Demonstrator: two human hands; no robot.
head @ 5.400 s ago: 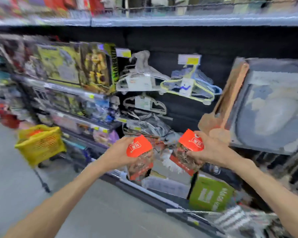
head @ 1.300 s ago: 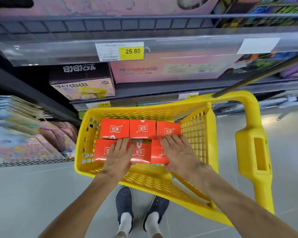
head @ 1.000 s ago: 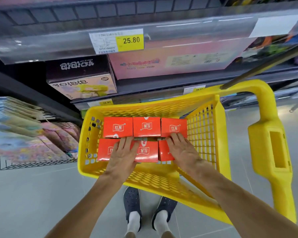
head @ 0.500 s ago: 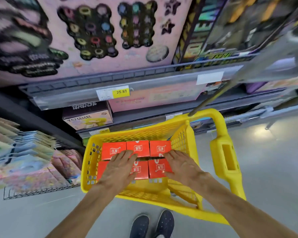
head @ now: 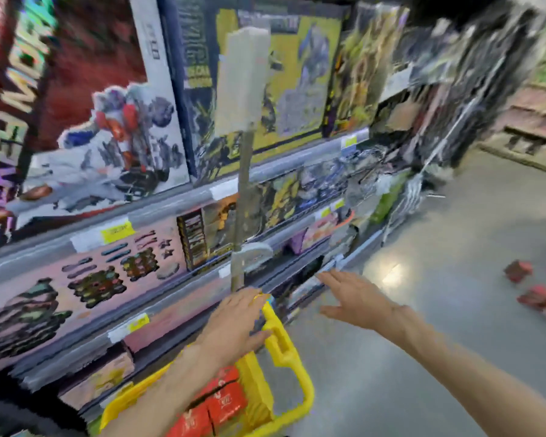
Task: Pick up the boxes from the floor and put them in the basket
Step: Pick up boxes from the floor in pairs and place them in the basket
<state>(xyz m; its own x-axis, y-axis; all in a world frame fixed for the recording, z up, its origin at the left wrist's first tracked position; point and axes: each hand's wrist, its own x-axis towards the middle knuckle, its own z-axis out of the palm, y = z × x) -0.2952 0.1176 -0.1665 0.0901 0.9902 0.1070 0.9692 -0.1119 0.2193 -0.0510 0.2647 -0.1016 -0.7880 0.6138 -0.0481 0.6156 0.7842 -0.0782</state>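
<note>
The view is blurred. The yellow basket [head: 292,367] sits at the bottom centre with several red boxes [head: 221,402] inside. My left hand [head: 234,323] hovers above the basket with straight fingers, holding nothing. My right hand [head: 353,298] is stretched out to the right of the basket handle, fingers spread, empty. Two more red boxes lie on the grey floor at the far right, one small [head: 517,271] and one larger [head: 542,299], well beyond my right hand.
Store shelves [head: 171,200] packed with toy boxes run along the left and back. A thin pole with a pale sign [head: 243,190] rises from the basket. Grey floor [head: 438,279] opens to the right. More shelving [head: 530,134] stands far right.
Both hands lifted off the red boxes in the basket and now hang open above it. My view swung up and right, bringing the boxes on the floor into sight.
</note>
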